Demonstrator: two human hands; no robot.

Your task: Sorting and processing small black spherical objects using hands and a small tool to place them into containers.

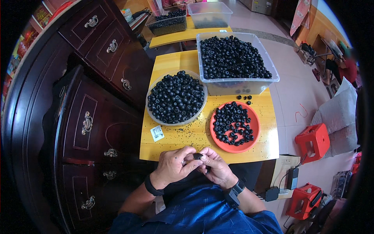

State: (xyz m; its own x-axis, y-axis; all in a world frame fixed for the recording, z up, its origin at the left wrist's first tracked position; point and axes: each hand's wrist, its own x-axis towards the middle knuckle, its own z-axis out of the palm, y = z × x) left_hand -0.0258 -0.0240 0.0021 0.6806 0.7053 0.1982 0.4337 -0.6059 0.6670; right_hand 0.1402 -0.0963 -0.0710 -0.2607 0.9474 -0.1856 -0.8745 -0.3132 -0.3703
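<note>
My left hand (174,165) and my right hand (219,169) meet at the table's near edge, fingers closed. Pinched between their fingertips is a small black part (198,156); its full shape is partly covered. Another dark piece (208,169) shows under my right fingers. Just beyond my right hand lies a red plate (255,134) with loose black hollow round parts (233,121) on it. A round clear tub (205,102), heaped with similar parts, stands beyond my left hand. Behind the plate, a large clear plastic bin (233,84) holds many more.
Dark crumbs dot the yellow table (187,146), where a white label (157,133) lies. Several loose parts (245,97) sit between bin and plate. A dark wooden cabinet (97,113) flanks the left. Red stools (313,142) stand at right. Another person (348,72) sits farther off.
</note>
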